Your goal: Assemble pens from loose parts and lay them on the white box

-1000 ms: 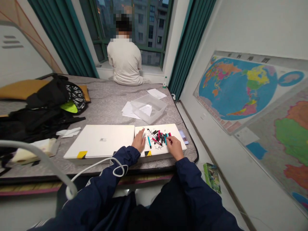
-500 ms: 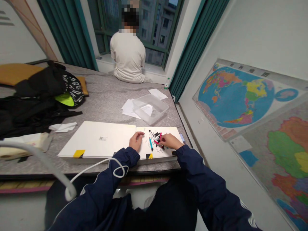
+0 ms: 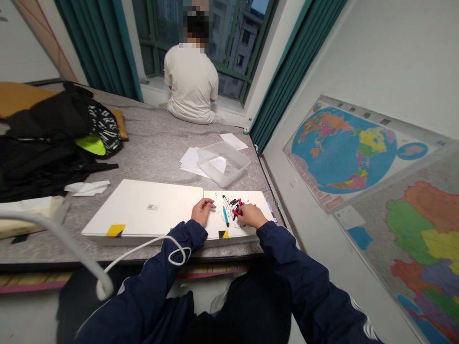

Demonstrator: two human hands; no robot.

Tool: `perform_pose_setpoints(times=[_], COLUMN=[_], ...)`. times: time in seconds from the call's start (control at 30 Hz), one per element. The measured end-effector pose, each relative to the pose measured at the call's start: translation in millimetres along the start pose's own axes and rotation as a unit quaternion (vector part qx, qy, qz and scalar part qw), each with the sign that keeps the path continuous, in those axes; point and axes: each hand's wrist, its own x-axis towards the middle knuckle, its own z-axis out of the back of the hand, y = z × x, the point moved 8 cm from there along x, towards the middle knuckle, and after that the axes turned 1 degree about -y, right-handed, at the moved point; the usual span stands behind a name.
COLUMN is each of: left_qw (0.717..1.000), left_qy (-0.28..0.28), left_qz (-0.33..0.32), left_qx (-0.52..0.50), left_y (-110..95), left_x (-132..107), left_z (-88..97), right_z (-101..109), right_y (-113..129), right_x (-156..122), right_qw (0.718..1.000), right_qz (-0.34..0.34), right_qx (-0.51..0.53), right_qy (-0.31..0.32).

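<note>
My left hand (image 3: pixel 203 211) rests by the seam between two white boxes, its fingers loosely stretched out and holding nothing. My right hand (image 3: pixel 252 216) reaches down into a pile of small pen parts, thumb and fingers closed together. Red pieces (image 3: pixel 235 213) show right at its fingertips; whether they are gripped is hidden. Left of the pile lies a blue pen (image 3: pixel 225 216) with a dark end. Black parts (image 3: pixel 234 202) and small clear or white bits are scattered around on the right white box (image 3: pixel 211 229).
The larger white box (image 3: pixel 143 210) is on the left. Behind stand a clear plastic bin (image 3: pixel 229 174) and papers (image 3: pixel 189 160). A white cable (image 3: pixel 143 245) crosses over my left sleeve. Black bags (image 3: pixel 46 138) lie at left. A person (image 3: pixel 191 83) sits by the window.
The view has shifted slightly. My right hand has moved a little within the pile, its fingers bent lower over the red pieces. My left hand stays in about the same place.
</note>
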Motion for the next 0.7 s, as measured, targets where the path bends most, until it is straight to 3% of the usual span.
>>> perform_pose_setpoints(times=[0.1,0.23,0.4,0.47,0.57,0.7], left_qw=[1.0,1.0,0.999,0.997,0.994,0.989], left_qy=[0.001,0.004,0.031,0.059,0.103,0.115], left_qz=[0.001,0.0,-0.024,-0.041,-0.045,0.081], left_qx=[0.004,0.006,0.003,0.0,-0.019,-0.053], left_y=[1,0,-30,-51,-77,-65], left_x=[-1,1,-13,-35,-87,-165], left_z=[-0.4,-2.0,-7.7,-11.5,-15.4,-10.4], right_z=[5,22,31,26,14,-4], right_y=[-5,-15,-3,16,54,97], right_x=[-2,-10,-39,-56,-86,-126], right_qw=[0.999,0.984,0.902,0.87,0.83,0.793], right_qz=[-0.019,-0.038,-0.067,-0.069,-0.057,-0.037], right_qx=[0.037,0.162,0.4,0.464,0.534,0.592], right_qy=[-0.015,-0.07,-0.148,-0.154,-0.149,-0.139])
